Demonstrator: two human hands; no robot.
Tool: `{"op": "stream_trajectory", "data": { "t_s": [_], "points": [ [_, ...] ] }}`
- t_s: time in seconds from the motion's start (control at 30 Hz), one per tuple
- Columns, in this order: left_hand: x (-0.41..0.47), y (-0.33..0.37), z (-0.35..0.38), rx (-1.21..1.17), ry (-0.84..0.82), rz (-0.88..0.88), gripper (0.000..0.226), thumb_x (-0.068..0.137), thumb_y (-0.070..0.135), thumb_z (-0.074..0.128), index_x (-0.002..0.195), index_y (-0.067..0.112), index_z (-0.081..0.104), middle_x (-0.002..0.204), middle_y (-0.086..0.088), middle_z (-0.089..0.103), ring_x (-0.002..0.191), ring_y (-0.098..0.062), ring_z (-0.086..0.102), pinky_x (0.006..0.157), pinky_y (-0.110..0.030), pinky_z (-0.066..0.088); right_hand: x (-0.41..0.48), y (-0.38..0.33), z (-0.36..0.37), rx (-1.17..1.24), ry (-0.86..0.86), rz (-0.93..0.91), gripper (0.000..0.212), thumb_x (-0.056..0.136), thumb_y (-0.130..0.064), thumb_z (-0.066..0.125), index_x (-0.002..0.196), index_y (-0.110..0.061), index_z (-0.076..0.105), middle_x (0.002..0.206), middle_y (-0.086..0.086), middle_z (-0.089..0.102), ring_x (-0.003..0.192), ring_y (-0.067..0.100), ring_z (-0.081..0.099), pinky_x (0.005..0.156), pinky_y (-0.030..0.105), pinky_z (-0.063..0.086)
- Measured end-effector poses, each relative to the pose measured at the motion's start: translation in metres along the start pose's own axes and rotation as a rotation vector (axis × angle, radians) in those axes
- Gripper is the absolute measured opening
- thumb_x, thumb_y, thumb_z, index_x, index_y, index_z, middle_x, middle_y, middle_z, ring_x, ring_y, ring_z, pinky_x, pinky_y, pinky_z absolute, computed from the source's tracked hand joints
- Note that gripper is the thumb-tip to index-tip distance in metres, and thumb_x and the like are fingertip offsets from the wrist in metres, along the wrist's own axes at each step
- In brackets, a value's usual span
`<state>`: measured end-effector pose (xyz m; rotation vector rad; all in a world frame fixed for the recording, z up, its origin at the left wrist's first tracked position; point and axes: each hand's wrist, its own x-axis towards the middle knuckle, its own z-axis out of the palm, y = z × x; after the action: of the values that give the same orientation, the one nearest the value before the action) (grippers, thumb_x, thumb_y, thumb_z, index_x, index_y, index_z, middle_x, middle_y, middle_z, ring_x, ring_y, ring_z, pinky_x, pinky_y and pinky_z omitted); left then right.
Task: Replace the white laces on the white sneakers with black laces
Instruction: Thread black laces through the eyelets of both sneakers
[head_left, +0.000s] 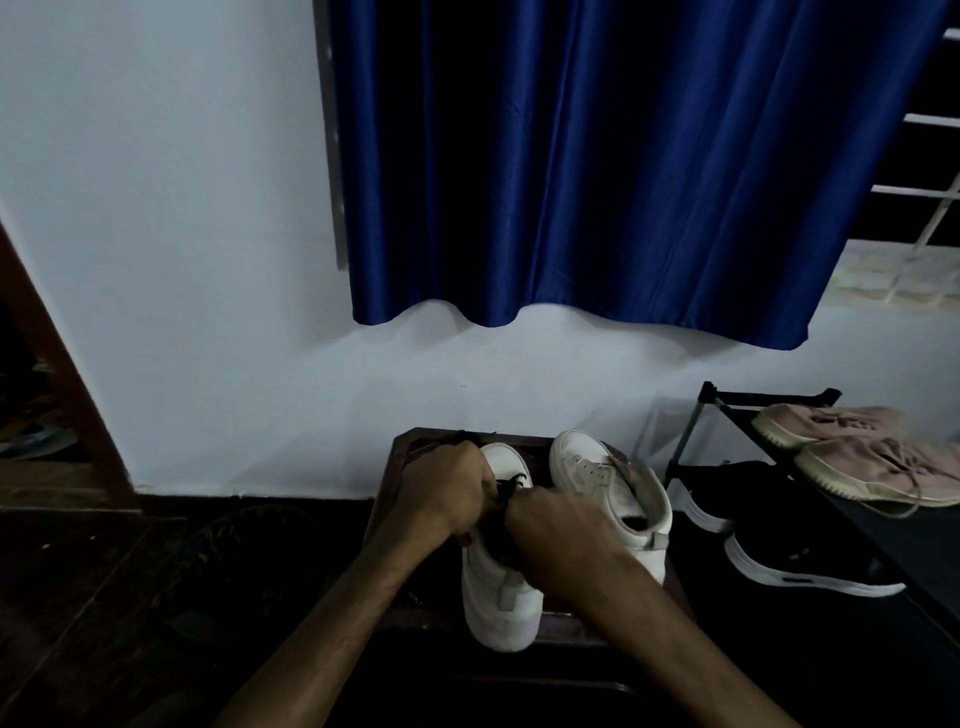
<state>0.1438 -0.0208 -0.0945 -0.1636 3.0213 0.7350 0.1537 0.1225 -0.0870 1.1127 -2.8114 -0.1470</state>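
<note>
Two white sneakers stand on a small dark wooden stool (400, 452) by the wall. The left sneaker (498, 597) points away from me and has a black lace (511, 486) in its eyelets. My left hand (447, 486) and my right hand (558, 530) meet over its tongue, each with fingers curled and pinching the black lace. The hands hide most of the lacing. The right sneaker (618, 488) stands beside it, untouched, with its tongue loose and no lace that I can make out.
A black shoe rack (727, 400) stands at the right with a pink pair (857, 452) on top and a black pair with white soles (795, 561) below. A blue curtain (597, 182) hangs above. The floor is dark.
</note>
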Motion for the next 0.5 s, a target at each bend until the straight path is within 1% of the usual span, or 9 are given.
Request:
{"op": "stream_trajectory", "data": {
  "t_s": [0.07, 0.13, 0.2, 0.23, 0.27, 0.3, 0.37, 0.43, 0.5],
  "points": [
    [-0.005, -0.011, -0.001, -0.078, -0.035, 0.066, 0.009, 0.082, 0.029, 0.069, 0.088, 0.028, 0.077, 0.088, 0.003, 0.075, 0.079, -0.012, 0.072, 0.063, -0.019, 0.049, -0.008, 0.003, 0.009, 0.144, 0.053, 0.023, 0.030, 0.095, -0.040, 0.044, 0.103, -0.017, 0.061, 0.105, 0.008, 0.065, 0.095, 0.031, 0.064, 0.066, 0.034, 0.041],
    [-0.006, -0.026, -0.010, -0.408, -0.078, 0.042, 0.011, 0.087, 0.029, 0.069, 0.083, 0.020, 0.073, 0.085, 0.001, 0.076, 0.067, -0.013, 0.072, 0.053, -0.022, 0.048, -0.019, 0.002, 0.023, 0.199, 0.159, 0.014, 0.050, 0.086, -0.060, 0.029, 0.094, -0.022, 0.060, 0.092, 0.001, 0.067, 0.085, 0.025, 0.065, 0.060, 0.035, 0.044],
    [0.012, -0.048, -0.015, -0.605, 0.107, -0.017, 0.011, 0.091, 0.025, 0.065, 0.082, 0.021, 0.067, 0.088, 0.003, 0.076, 0.064, -0.017, 0.071, 0.051, -0.025, 0.048, -0.025, -0.002, 0.040, 0.143, 0.237, 0.011, 0.045, 0.074, -0.065, 0.040, 0.078, -0.025, 0.058, 0.073, -0.007, 0.064, 0.068, 0.017, 0.062, 0.041, 0.031, 0.039],
    [0.027, -0.061, -0.013, -0.545, 0.222, -0.016, 0.008, 0.091, 0.021, 0.064, 0.085, 0.026, 0.066, 0.094, 0.007, 0.076, 0.070, -0.017, 0.072, 0.056, -0.028, 0.051, -0.025, -0.005, 0.046, 0.154, 0.287, 0.019, 0.039, 0.068, -0.064, 0.046, 0.074, -0.026, 0.054, 0.066, -0.011, 0.061, 0.063, 0.014, 0.060, 0.034, 0.028, 0.036],
    [0.043, -0.071, -0.007, -0.434, 0.262, 0.003, 0.019, 0.090, 0.013, 0.062, 0.094, 0.031, 0.066, 0.106, 0.008, 0.073, 0.083, -0.016, 0.071, 0.069, -0.032, 0.054, -0.024, -0.006, 0.054, 0.154, 0.346, 0.009, 0.037, 0.065, -0.063, 0.047, 0.074, -0.027, 0.050, 0.063, -0.013, 0.059, 0.062, 0.012, 0.058, 0.032, 0.026, 0.036],
    [0.058, -0.079, 0.002, -0.301, 0.230, 0.039, 0.036, 0.088, 0.006, 0.059, 0.109, 0.034, 0.063, 0.123, 0.006, 0.067, 0.101, -0.016, 0.067, 0.086, -0.035, 0.053, -0.023, -0.006, 0.061, 0.157, 0.378, -0.003, 0.036, 0.065, -0.062, 0.045, 0.076, -0.028, 0.045, 0.063, -0.014, 0.059, 0.063, 0.011, 0.058, 0.031, 0.024, 0.037],
    [0.085, -0.088, 0.022, -0.067, 0.082, 0.094, 0.063, 0.087, -0.001, 0.056, 0.141, 0.030, 0.047, 0.152, 0.001, 0.041, 0.134, -0.022, 0.045, 0.111, -0.038, 0.036, -0.019, -0.003, 0.069, 0.169, 0.399, 0.000, 0.037, 0.065, -0.062, 0.039, 0.077, -0.027, 0.040, 0.062, -0.015, 0.058, 0.062, 0.012, 0.058, 0.031, 0.024, 0.038],
    [0.107, -0.095, 0.040, 0.117, -0.038, 0.150, 0.068, 0.090, 0.008, 0.058, 0.150, 0.030, 0.034, 0.161, 0.000, 0.021, 0.143, -0.027, 0.029, 0.118, -0.040, 0.025, -0.015, -0.002, 0.071, 0.159, 0.425, 0.027, 0.039, 0.064, -0.062, 0.036, 0.077, -0.026, 0.040, 0.061, -0.015, 0.059, 0.062, 0.011, 0.059, 0.031, 0.024, 0.039],
    [0.123, -0.106, 0.053, 0.235, -0.060, 0.201, 0.062, 0.091, 0.027, 0.060, 0.148, 0.032, 0.036, 0.158, -0.004, 0.029, 0.140, -0.032, 0.035, 0.116, -0.042, 0.028, -0.014, -0.002, 0.074, 0.164, 0.415, 0.048, 0.039, 0.064, -0.063, 0.036, 0.075, -0.027, 0.045, 0.062, -0.017, 0.059, 0.062, 0.009, 0.059, 0.031, 0.022, 0.040]
  ]
}}
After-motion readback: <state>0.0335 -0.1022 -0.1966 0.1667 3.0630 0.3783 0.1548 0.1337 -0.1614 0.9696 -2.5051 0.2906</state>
